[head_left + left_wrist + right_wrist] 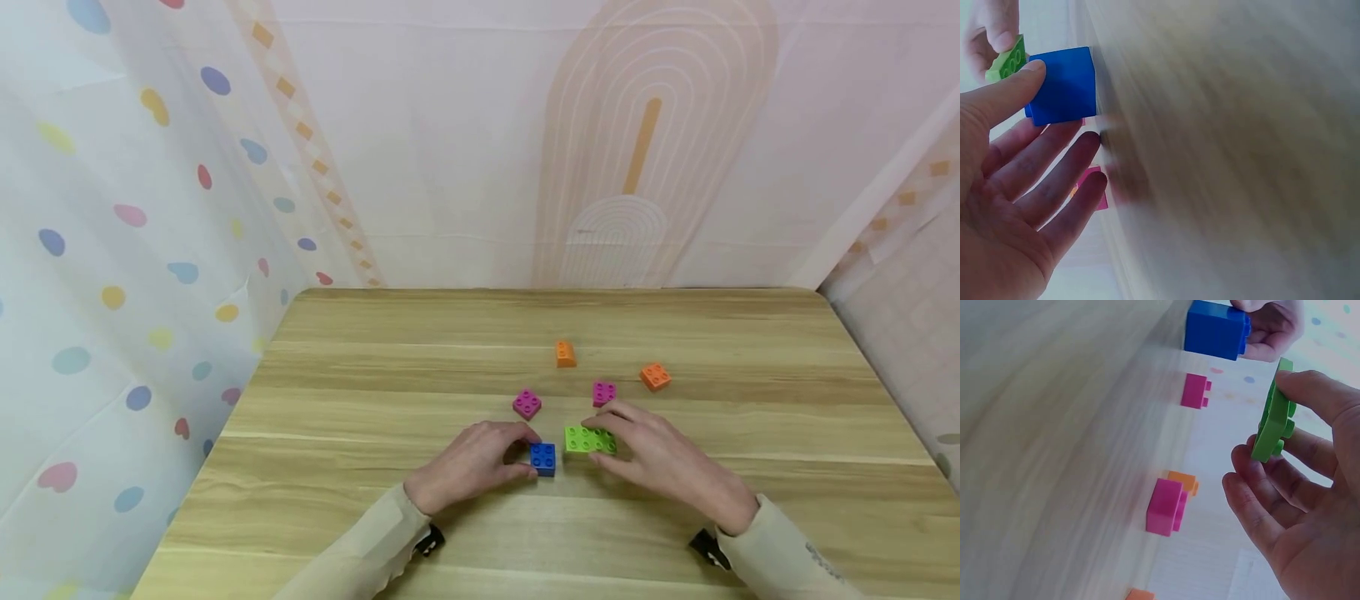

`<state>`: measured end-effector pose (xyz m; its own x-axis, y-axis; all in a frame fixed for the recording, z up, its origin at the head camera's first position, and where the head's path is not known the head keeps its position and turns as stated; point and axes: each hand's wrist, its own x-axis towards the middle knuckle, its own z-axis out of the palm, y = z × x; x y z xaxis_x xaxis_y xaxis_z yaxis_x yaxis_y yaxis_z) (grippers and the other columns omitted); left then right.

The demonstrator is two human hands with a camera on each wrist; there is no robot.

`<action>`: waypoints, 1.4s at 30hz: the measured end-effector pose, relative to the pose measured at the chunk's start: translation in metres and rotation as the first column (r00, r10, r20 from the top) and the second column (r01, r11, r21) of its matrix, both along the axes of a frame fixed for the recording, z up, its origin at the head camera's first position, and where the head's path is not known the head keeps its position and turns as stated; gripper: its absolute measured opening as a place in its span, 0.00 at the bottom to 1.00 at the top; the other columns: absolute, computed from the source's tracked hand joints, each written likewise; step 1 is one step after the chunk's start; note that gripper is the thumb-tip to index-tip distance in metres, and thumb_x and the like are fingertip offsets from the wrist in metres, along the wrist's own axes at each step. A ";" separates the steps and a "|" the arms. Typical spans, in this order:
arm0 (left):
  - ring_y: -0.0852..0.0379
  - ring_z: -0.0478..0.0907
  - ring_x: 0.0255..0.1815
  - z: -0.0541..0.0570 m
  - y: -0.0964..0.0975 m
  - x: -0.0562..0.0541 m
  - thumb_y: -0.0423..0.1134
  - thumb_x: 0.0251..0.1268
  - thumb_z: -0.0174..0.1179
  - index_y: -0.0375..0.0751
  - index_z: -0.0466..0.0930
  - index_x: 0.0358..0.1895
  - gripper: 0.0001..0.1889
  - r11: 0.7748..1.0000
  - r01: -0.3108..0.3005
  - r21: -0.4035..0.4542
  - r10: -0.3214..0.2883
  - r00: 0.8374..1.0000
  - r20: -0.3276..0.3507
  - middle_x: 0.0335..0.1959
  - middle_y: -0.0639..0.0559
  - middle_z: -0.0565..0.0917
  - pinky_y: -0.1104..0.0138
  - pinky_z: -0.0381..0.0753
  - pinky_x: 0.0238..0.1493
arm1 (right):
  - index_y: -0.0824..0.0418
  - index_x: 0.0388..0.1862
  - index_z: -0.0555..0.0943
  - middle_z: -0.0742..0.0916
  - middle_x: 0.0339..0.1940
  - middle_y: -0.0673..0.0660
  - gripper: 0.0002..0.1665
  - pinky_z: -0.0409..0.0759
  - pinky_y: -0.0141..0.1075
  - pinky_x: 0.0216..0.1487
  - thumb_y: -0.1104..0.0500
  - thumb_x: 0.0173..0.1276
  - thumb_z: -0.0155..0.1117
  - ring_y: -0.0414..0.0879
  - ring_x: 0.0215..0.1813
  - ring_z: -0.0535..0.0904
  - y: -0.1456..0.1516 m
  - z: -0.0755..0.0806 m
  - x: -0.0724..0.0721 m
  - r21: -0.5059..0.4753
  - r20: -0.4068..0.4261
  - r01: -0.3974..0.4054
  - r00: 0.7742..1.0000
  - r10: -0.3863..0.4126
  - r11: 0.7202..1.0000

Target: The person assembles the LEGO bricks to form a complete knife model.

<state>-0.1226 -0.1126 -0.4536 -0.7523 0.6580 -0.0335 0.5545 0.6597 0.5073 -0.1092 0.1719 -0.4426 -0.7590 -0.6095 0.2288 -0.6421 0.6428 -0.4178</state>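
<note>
My left hand (480, 460) pinches a square blue brick (543, 460) between thumb and fingers, studs up, close to the wooden table. In the left wrist view the thumb presses one side of the blue brick (1063, 86). To its right, my right hand (660, 454) grips a flat lime green brick (581, 439) by its right part. The right wrist view shows this green brick (1270, 419) raised off the table, thumb on one edge and fingers on the other. A small gap separates the blue and green bricks in the head view.
Beyond the hands lie a magenta brick (527, 404) on the left and another magenta brick (603, 393) just past the right fingers. Farther back sit a sloped orange brick (565, 354) and a square orange brick (656, 377). Patterned curtains (450, 150) surround the wooden table (360, 375).
</note>
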 end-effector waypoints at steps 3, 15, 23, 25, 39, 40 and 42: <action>0.62 0.84 0.48 0.000 0.000 0.000 0.46 0.66 0.72 0.43 0.83 0.58 0.21 1.000 -0.003 0.012 0.002 1.000 0.009 0.49 0.54 0.88 0.65 0.84 0.54 | 0.61 0.56 0.85 0.84 0.50 0.50 0.22 0.86 0.37 0.47 0.55 0.65 0.77 0.39 0.45 0.80 -0.004 0.001 0.000 -0.019 -0.008 0.010 1.000 -0.010 1.000; 0.63 0.83 0.48 -0.002 -0.003 0.001 0.45 0.65 0.73 0.41 0.81 0.59 0.22 0.998 0.018 0.058 -0.020 0.999 0.031 0.51 0.52 0.88 0.68 0.83 0.53 | 0.61 0.57 0.84 0.85 0.52 0.53 0.23 0.87 0.40 0.49 0.53 0.67 0.76 0.44 0.47 0.83 -0.021 0.003 0.002 -0.057 -0.011 0.014 1.000 -0.015 0.998; 0.58 0.84 0.53 0.000 -0.011 0.002 0.44 0.66 0.73 0.40 0.83 0.57 0.21 0.997 -0.021 0.080 0.019 1.000 0.025 0.53 0.51 0.88 0.64 0.83 0.58 | 0.61 0.56 0.84 0.85 0.50 0.51 0.23 0.86 0.37 0.47 0.52 0.66 0.76 0.42 0.45 0.82 -0.032 0.001 0.003 -0.063 0.023 0.005 1.000 -0.004 0.998; 0.57 0.84 0.53 0.001 -0.013 0.002 0.44 0.66 0.73 0.39 0.83 0.57 0.21 0.996 -0.030 0.080 0.028 0.999 0.025 0.53 0.50 0.88 0.64 0.83 0.58 | 0.61 0.56 0.84 0.84 0.50 0.51 0.23 0.86 0.36 0.47 0.52 0.66 0.77 0.41 0.46 0.82 -0.035 0.001 0.003 -0.060 0.025 -0.003 1.000 0.005 0.998; 0.61 0.84 0.52 -0.003 -0.019 0.005 0.43 0.66 0.73 0.40 0.82 0.59 0.21 0.992 -0.007 0.124 0.002 0.999 0.038 0.52 0.52 0.88 0.66 0.83 0.56 | 0.60 0.54 0.85 0.83 0.48 0.49 0.21 0.85 0.33 0.48 0.53 0.66 0.77 0.38 0.46 0.78 -0.049 -0.007 0.001 -0.031 0.030 -0.054 0.998 0.054 0.998; 0.61 0.84 0.53 -0.003 -0.019 0.005 0.43 0.66 0.73 0.41 0.82 0.60 0.22 0.991 -0.007 0.130 0.002 0.999 0.040 0.53 0.52 0.88 0.66 0.84 0.56 | 0.60 0.54 0.85 0.83 0.48 0.49 0.21 0.85 0.33 0.48 0.53 0.66 0.77 0.38 0.46 0.78 -0.049 -0.007 0.001 -0.030 0.033 -0.055 0.998 0.056 0.998; 0.61 0.84 0.53 -0.003 -0.020 0.005 0.43 0.66 0.73 0.41 0.81 0.60 0.23 0.990 -0.008 0.143 0.002 0.999 0.041 0.53 0.52 0.88 0.65 0.84 0.56 | 0.60 0.54 0.85 0.83 0.48 0.49 0.21 0.85 0.34 0.49 0.53 0.66 0.77 0.38 0.46 0.78 -0.050 -0.008 0.000 -0.024 0.031 -0.058 0.998 0.059 0.998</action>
<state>-0.1176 -0.1321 -0.4564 -0.7552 0.6548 0.0299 0.5286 0.5815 0.6184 -0.1092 0.1215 -0.4506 -0.7293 -0.6481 0.2195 -0.6646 0.5946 -0.4525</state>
